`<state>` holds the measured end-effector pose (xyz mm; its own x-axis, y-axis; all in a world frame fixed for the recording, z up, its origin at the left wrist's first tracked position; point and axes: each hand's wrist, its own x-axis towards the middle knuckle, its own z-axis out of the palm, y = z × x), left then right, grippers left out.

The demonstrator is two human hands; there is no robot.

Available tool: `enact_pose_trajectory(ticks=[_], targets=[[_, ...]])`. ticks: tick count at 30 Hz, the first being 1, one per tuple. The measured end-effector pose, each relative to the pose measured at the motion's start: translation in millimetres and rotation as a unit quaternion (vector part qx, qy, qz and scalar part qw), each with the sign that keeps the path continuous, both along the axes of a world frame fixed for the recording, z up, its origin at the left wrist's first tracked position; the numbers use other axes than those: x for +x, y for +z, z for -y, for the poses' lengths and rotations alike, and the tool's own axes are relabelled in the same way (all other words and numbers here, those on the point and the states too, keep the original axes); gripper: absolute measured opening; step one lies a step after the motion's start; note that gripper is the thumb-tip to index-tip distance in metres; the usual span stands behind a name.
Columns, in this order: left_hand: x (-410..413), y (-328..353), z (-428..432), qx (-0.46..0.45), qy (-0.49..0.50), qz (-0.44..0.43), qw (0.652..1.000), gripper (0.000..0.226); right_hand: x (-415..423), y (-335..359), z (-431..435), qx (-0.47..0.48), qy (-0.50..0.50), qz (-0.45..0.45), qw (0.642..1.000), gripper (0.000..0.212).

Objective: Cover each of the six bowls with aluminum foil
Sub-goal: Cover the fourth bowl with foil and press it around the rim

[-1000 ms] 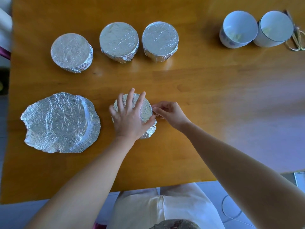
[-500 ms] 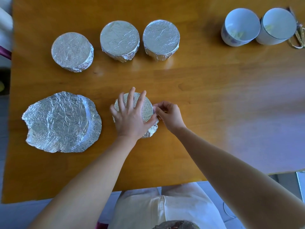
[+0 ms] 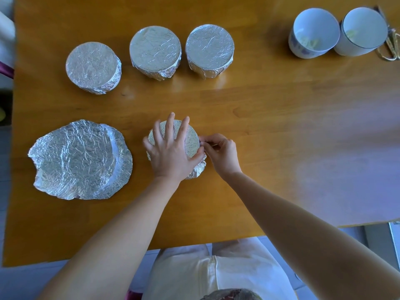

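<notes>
Silver crinkled foil [image 3: 191,144] on fourth small round bowl [image 3: 197,169], front centre of wooden table [image 3: 281,126].
My left hand [image 3: 171,152] flat, fingers spread, pinning top; right hand [image 3: 220,154] pinches foil at rim. Crimp downward, work round.

One bowl [image 3: 191,144], wrapped in crinkled foil [image 3: 198,169], stands upright under the spread left fingers [image 3: 170,126]. The right fingers [image 3: 208,141] pinch the foil at its rim. Three wrapped bowls [image 3: 155,51] stand in a row beyond the fingertips. Two bare bowls [image 3: 315,32], white, stand side by side far to the right. Loose foil [image 3: 80,159] lies flat, left of the fingers.
</notes>
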<state>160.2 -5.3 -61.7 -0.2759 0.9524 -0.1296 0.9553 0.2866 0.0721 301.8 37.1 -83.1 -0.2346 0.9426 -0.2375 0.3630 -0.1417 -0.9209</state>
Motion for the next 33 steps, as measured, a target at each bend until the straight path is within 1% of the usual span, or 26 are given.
enact_pose_trajectory(ticks=[2,6,8,12,14,16,19,24,27,30,33], targets=[[1,0,-1,-0.003,0.008,0.004,1.0,0.083,2,0,7,-0.021,0.007,-0.022,1.0,0.022],[2,0,-2,-0.005,0.027,0.008,1.0,0.082,0,5,13,-0.116,0.016,-0.082,0.99,0.03],[3,0,-2,-0.007,0.04,0.009,0.999,0.083,1,9,10,-0.143,0.033,-0.09,0.985,0.034],[7,1,-3,-0.012,0.074,0.019,0.997,0.083,3,19,2,-0.145,0.106,-0.05,0.982,0.046],[9,3,-4,-0.016,0.092,0.033,0.995,0.082,3,22,-3,-0.166,0.123,-0.041,0.978,0.052],[11,6,-5,-0.012,0.117,0.066,0.991,0.079,3,24,-7,-0.179,0.14,-0.032,0.973,0.048],[14,12,-4,0.013,0.168,0.129,0.977,0.079,5,21,-10,-0.158,0.178,0.018,0.971,0.046],[11,15,7,0.004,0.174,0.143,0.974,0.076,5,18,-14,-0.141,0.216,0.044,0.965,0.047],[9,16,23,0.002,0.157,0.137,0.978,0.091,4,17,-20,-0.146,0.218,0.043,0.964,0.047],[7,16,38,-0.011,0.148,0.102,0.984,0.114,-1,19,-25,-0.146,0.222,0.039,0.963,0.045],[5,15,42,-0.009,0.136,0.089,0.987,0.123,-6,20,-27,-0.145,0.224,0.044,0.963,0.045]])
